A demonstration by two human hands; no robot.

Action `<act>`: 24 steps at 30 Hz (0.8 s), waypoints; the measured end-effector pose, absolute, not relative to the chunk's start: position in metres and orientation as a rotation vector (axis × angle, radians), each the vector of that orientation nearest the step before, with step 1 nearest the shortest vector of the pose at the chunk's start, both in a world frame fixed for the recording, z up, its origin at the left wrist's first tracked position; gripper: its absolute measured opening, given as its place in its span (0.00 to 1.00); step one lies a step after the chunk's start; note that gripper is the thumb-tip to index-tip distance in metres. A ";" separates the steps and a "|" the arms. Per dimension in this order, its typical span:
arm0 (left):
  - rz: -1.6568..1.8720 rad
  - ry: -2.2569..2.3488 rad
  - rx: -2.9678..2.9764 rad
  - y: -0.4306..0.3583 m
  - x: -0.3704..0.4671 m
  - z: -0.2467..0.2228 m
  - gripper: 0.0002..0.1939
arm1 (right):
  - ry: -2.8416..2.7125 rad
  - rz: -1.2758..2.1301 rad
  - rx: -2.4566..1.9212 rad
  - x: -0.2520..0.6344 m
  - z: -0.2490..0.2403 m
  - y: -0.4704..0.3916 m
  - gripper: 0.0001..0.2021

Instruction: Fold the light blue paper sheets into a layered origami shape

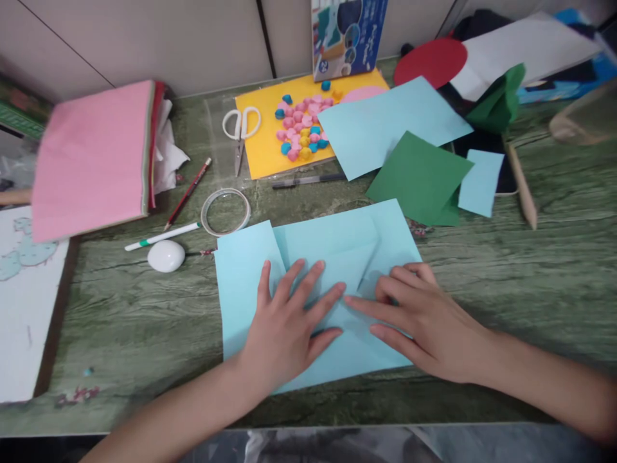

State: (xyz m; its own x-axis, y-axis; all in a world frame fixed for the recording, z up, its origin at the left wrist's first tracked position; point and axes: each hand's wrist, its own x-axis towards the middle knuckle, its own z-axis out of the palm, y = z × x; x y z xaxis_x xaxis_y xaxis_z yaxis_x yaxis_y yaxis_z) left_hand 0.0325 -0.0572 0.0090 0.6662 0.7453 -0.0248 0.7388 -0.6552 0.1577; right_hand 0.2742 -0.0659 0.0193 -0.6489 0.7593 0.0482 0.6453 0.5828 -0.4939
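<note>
A light blue sheet of paper (390, 228) lies on the table in front of me, with folded layers of the same blue paper on it and a diagonal crease right of the middle. Flat on these layers rests my left hand (289, 321), its fingers spread and nothing held. My right hand (424, 315) lies on the right half of the paper, index finger and thumb stretched out to the left and the other fingers bent. The right index fingertip is close to the left index fingertip, touching the paper. Both palms hide part of the paper.
Behind the paper lie scissors (240, 125), a tape roll (225, 211), a pen (306, 181), several small paper balls (299, 122) on a yellow sheet (258, 157), and green paper (417, 173). To the left are a white egg-shaped thing (166, 256), a marker (161, 236), a pencil (187, 193) and pink paper (94, 161).
</note>
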 end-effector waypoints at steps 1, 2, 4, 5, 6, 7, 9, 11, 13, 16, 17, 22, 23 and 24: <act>0.060 1.217 2.726 -0.058 0.033 0.009 0.28 | -2.567 0.670 -1.142 0.274 0.019 -0.065 0.16; 0.059 1.213 2.725 -0.058 0.033 0.009 0.28 | -2.571 0.687 -1.130 0.273 0.018 -0.065 0.16; 0.062 1.208 2.723 -0.058 0.032 0.009 0.28 | -2.563 0.684 -1.138 0.273 0.017 -0.064 0.16; 0.065 1.207 2.723 -0.058 0.032 0.009 0.28 | -2.557 0.665 -1.160 0.274 0.017 -0.063 0.16; 0.067 1.207 2.723 -0.057 0.032 0.009 0.28 | -2.550 0.638 -1.188 0.275 0.017 -0.063 0.16; 0.068 1.208 2.726 -0.057 0.032 0.008 0.28 | -2.543 0.605 -1.222 0.277 0.017 -0.062 0.16; 0.066 1.206 2.731 -0.056 0.032 0.008 0.28 | -2.533 0.535 -1.292 0.280 0.017 -0.060 0.16; 0.061 1.207 2.733 -0.056 0.032 0.007 0.28 | -2.526 0.463 -1.359 0.284 0.017 -0.057 0.17; 0.057 1.210 2.735 -0.056 0.032 0.007 0.28 | -2.524 0.378 -1.408 0.289 0.017 -0.053 0.17; 0.050 1.214 2.746 -0.057 0.031 0.008 0.27 | -2.519 0.241 -1.461 0.296 0.015 -0.045 0.17; 0.048 1.215 2.750 -0.057 0.031 0.009 0.27 | -2.517 0.207 -1.474 0.298 0.014 -0.043 0.17; 0.027 1.219 2.758 -0.058 0.032 0.009 0.28 | -2.494 0.135 -1.471 0.297 0.011 -0.042 0.17; 0.027 1.219 2.757 -0.058 0.033 0.009 0.28 | -2.517 0.179 -1.418 0.295 0.011 -0.044 0.17; 0.031 1.219 2.758 -0.058 0.033 0.008 0.28 | -2.552 0.245 -1.340 0.292 0.011 -0.047 0.18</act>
State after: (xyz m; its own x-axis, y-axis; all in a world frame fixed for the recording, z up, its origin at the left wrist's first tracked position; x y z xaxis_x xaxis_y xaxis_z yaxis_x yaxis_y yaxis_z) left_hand 0.0326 -0.0579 0.0083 0.6742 0.7378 -0.0323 0.7352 -0.6665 0.1236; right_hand 0.2919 -0.0468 0.0106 -0.5468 0.8255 0.1400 0.7836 0.5635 -0.2615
